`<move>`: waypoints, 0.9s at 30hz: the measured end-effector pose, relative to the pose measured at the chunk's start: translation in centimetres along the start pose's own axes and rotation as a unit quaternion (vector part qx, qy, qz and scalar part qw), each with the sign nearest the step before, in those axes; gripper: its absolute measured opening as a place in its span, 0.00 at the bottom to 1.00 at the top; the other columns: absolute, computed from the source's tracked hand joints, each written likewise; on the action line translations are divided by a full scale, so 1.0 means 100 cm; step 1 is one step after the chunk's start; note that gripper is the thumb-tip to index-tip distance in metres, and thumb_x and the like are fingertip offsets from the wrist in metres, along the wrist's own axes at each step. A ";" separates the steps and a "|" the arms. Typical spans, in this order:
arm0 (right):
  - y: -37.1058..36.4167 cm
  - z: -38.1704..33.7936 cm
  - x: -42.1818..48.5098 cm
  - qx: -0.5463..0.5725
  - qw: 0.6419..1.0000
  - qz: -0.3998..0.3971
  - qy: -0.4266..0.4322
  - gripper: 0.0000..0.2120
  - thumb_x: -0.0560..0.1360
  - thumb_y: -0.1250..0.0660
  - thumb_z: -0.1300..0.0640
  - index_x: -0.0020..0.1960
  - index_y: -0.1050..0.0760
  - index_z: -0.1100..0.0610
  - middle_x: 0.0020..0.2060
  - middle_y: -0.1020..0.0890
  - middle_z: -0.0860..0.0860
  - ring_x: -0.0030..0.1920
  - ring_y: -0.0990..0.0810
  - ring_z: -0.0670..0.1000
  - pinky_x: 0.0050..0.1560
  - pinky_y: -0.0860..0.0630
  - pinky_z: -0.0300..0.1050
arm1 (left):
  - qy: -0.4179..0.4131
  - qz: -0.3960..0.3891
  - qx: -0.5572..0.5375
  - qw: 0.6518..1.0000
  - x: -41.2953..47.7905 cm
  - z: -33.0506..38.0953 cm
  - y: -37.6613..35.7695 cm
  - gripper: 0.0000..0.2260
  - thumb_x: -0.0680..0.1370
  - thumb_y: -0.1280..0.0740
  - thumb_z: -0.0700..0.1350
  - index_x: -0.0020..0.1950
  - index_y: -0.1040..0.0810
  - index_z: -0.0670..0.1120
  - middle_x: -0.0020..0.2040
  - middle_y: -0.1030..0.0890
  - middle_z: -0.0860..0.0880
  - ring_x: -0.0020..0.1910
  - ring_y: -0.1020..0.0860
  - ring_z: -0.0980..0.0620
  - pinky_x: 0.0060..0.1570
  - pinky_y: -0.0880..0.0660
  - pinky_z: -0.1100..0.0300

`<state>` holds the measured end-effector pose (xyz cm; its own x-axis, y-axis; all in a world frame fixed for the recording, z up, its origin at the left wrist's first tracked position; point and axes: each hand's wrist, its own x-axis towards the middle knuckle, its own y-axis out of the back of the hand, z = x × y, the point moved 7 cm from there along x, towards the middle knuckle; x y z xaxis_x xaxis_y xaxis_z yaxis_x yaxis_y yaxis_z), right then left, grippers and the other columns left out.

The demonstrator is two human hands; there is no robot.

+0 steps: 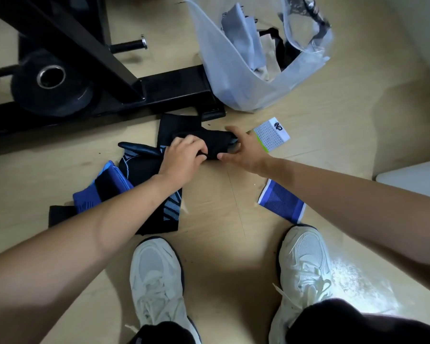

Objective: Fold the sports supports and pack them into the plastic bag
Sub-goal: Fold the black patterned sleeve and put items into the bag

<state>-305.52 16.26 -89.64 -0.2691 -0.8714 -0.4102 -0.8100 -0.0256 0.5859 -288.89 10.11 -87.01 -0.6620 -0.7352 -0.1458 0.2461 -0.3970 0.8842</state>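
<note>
A black sports support (215,142) lies bunched on the wood floor between my hands. My left hand (184,155) grips its left end with curled fingers. My right hand (243,150) holds its right end, thumb under and fingers over it. Left of it a pile of black and blue supports (144,184) spreads under my left forearm. A blue ribbed support (282,204) lies flat by my right forearm. A folded white support with a green edge (271,134) sits beyond my right hand. The translucent plastic bag (236,78) stands open at the back, holding grey and black pieces.
A black exercise frame (159,93) with a weight plate (51,88) fills the back left. My two white shoes (157,281) stand on the floor near the bottom. A white object's edge (412,177) shows at the right.
</note>
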 end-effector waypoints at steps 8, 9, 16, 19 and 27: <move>0.017 0.012 -0.050 0.082 0.996 -0.041 0.019 0.10 0.76 0.27 0.54 0.51 0.20 0.61 0.39 0.18 0.60 0.38 0.20 0.52 0.41 0.25 0.44 | -0.007 0.083 -0.083 0.993 -0.037 -0.001 0.019 0.23 0.74 0.26 0.54 0.67 0.25 0.50 0.66 0.23 0.53 0.65 0.28 0.50 0.65 0.29 0.52; 0.021 0.015 -0.061 0.153 0.987 -0.038 0.007 0.11 0.77 0.28 0.55 0.54 0.20 0.61 0.40 0.17 0.58 0.38 0.19 0.51 0.41 0.22 0.44 | 0.023 0.082 -0.090 0.992 -0.038 -0.010 0.020 0.29 0.73 0.26 0.57 0.71 0.28 0.51 0.68 0.25 0.53 0.67 0.30 0.50 0.67 0.31 0.52; 0.059 0.040 -0.094 0.396 0.912 0.060 -0.087 0.05 0.80 0.32 0.58 0.53 0.21 0.60 0.31 0.19 0.52 0.28 0.24 0.48 0.34 0.24 0.41 | 0.038 -0.035 -0.050 0.997 -0.039 -0.012 0.001 0.15 0.72 0.29 0.64 0.54 0.18 0.58 0.54 0.20 0.59 0.65 0.31 0.50 0.56 0.44 0.53; 0.071 0.054 -0.092 0.383 0.912 0.076 -0.127 0.10 0.77 0.29 0.57 0.56 0.21 0.61 0.36 0.18 0.55 0.32 0.24 0.50 0.37 0.23 0.42 | 0.053 -0.030 -0.022 0.998 -0.034 -0.006 -0.003 0.20 0.75 0.27 0.58 0.65 0.22 0.56 0.63 0.24 0.55 0.65 0.33 0.47 0.59 0.39 0.50; 0.051 0.048 -0.094 0.432 0.888 0.025 -0.159 0.02 0.77 0.30 0.62 0.50 0.21 0.60 0.35 0.16 0.54 0.31 0.18 0.48 0.36 0.18 0.38 | -0.153 -0.051 0.034 0.986 -0.032 0.075 -0.017 0.53 0.65 0.26 0.70 0.83 0.48 0.53 0.82 0.44 0.53 0.76 0.42 0.48 0.72 0.41 0.50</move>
<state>-309.63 26.66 -86.13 -0.3375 -0.6759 -0.6552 -0.8536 0.5132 -0.0897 -292.45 17.26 -84.73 -0.8660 -0.4889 -0.1047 0.1257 -0.4156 0.9008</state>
